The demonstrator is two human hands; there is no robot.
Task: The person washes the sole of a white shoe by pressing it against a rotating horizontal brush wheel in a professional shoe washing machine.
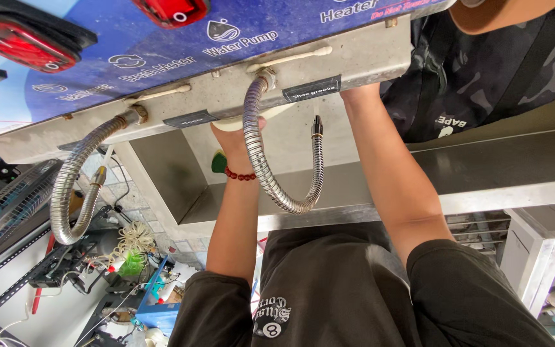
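under the metal housing both hands reach in — left hand touching a pale part beside the flexible hose; right hand hidden, its grip cannot be told.

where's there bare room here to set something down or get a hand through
The bare steel ledge right of the right forearm is the widest free patch. The recess wall left of the left hand is bare too. Crowded: the looped hose crosses between the arms, and cables and tools clutter the lower left.
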